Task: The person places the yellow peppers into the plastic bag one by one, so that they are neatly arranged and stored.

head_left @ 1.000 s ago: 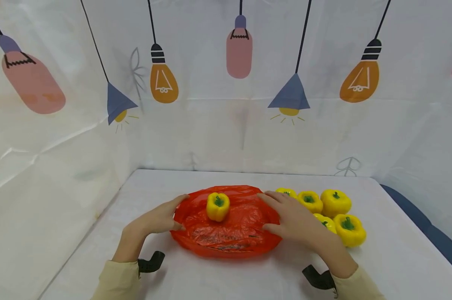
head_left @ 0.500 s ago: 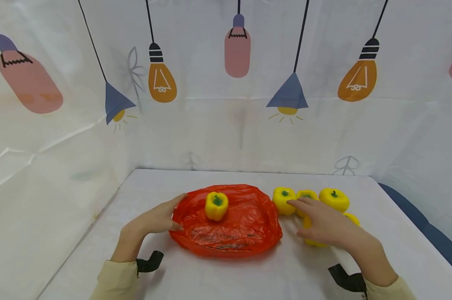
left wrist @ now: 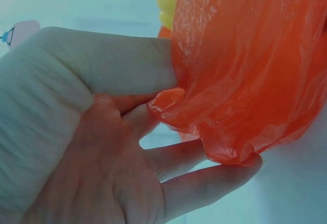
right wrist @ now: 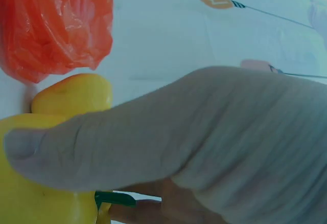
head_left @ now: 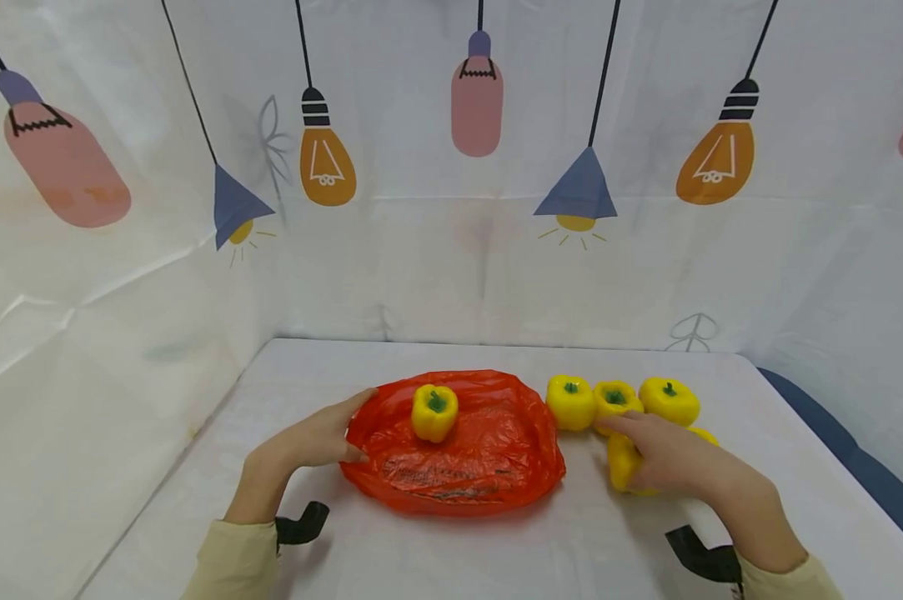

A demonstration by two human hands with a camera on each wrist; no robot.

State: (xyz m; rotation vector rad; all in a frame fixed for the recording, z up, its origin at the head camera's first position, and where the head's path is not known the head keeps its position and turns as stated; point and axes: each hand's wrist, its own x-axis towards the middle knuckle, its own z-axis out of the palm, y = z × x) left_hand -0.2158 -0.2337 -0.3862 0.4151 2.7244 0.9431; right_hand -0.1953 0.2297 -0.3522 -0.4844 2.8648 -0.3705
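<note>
Tabletop [head_left: 451,558], white and matt, fills the lower half; far edge runs along a pale hanging sheet [head_left: 421,275], right far corner rounded. Sheet creased, most sharply on the left, printed with orange bulbs [head_left: 328,167], pink lamps [head_left: 477,108] and blue shades [head_left: 577,187] on black cords. Faint grey leaf outlines [head_left: 273,142] too. Dark blue form [head_left: 841,442] past the right edge.

Mid-surface: red plastic bag [head_left: 469,471], crumpled, glossy, lying low, with a single yellow pepper [head_left: 433,414] on top, stem up. Left hand [head_left: 319,432] at the bag's left edge, fingers spread and touching the plastic, thumb against it.

Right of the bag, yellow peppers in a cluster: three in the back row [head_left: 618,398], a near pepper [head_left: 623,461] in front, another [head_left: 704,435] partly hidden. Right hand [head_left: 664,454] over the near one, thumb laid along a pepper; fingers mostly hidden, so cannot tell whether it grips. Beige sleeves [head_left: 233,558] at both wrists.
</note>
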